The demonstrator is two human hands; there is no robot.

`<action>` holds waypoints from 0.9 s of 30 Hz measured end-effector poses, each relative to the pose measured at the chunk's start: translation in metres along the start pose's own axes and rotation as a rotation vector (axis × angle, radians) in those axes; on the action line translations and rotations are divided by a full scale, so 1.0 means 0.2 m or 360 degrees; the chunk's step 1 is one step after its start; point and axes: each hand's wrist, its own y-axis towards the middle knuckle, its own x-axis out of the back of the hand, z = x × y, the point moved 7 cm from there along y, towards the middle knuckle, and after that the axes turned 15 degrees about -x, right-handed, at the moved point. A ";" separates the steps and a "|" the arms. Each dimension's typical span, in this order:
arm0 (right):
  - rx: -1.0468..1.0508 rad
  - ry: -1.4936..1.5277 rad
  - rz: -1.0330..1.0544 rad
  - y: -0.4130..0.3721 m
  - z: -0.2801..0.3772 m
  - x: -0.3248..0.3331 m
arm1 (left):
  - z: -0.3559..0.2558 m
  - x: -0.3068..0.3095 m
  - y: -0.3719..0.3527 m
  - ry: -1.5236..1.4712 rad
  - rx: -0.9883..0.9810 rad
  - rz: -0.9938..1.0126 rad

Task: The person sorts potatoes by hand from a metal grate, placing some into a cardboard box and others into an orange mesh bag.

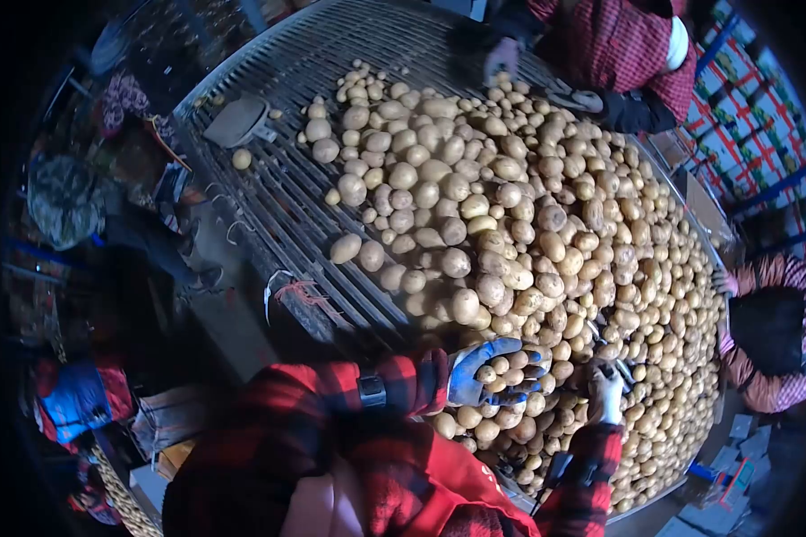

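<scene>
A large heap of yellow-brown potatoes [528, 224] covers a sorting table of metal bars [269, 188]. My left hand [493, 371], in a blue glove with a red plaid sleeve, is cupped around several small potatoes [497, 367] at the heap's near edge. My right hand [606, 394], in a pale glove, reaches into the pile just to the right, fingers down among the potatoes. Whether it grips one is hidden.
Another person in red plaid works at the far side, gloved hands [501, 58] on the heap. A third person [770, 331] stands at the right edge. A grey flat scoop [237, 121] lies on the bare bars. Coloured crates [752, 116] are stacked behind.
</scene>
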 end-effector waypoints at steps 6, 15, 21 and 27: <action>0.0297 -0.1393 -0.0471 -0.18 0.39 -0.32 | 0.28 0.09 -0.11 -0.1330 0.0374 -0.0402; -0.0038 -0.0167 -0.0013 -0.12 0.11 -0.15 | -0.01 -0.04 -0.19 -0.1135 0.0551 -0.1027; -0.0277 0.0700 0.0651 -1.03 0.06 -0.37 | -0.04 -0.04 0.00 -0.0936 0.0429 -0.1032; 0.0117 0.2041 0.0870 -1.23 -0.15 -0.58 | 0.31 -0.15 0.20 0.1229 0.0112 0.0111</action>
